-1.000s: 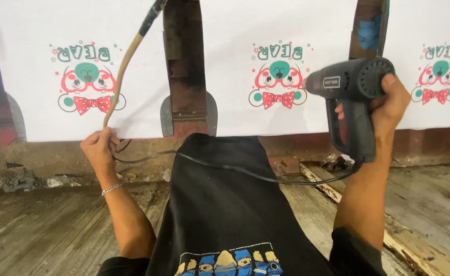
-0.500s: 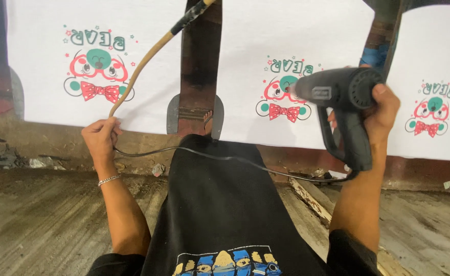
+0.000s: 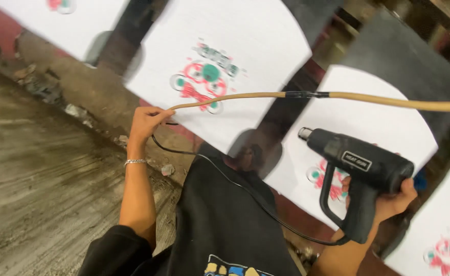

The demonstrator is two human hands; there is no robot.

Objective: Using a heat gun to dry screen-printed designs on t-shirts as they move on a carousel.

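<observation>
The right hand (image 3: pixel 394 197) is closed around the pistol grip of a black heat gun (image 3: pixel 360 176). The fingers wrap the front of the grip, inside the loop guard below the barrel. The gun is held in the air at the right of the view, its metal nozzle aimed up and to the left, toward the white printed sheets (image 3: pixel 225 66) ahead. One such sheet lies directly behind the gun; its red and green print is partly covered by the gun body.

A thin black power cord (image 3: pixel 245 191) leaves the base of the grip, runs left across the black fabric (image 3: pixel 225 225) in front of the person, and rises toward the left hand.

The left hand (image 3: pixel 145 122) is stretched forward with the fingers closed on the end of a tan hose (image 3: pixel 388 102). The hose runs from this hand to the right, nearly level, passes above the heat gun without touching it, and leaves the view at the right edge. A band of black tape wraps the hose near its middle. A silver bracelet (image 3: pixel 135 162) sits on the left wrist.

The black fabric carries a coloured print at its lower edge. A worn wooden surface (image 3: pixel 46 174) lies to the left, below the left arm. The printed sheets are blurred.
</observation>
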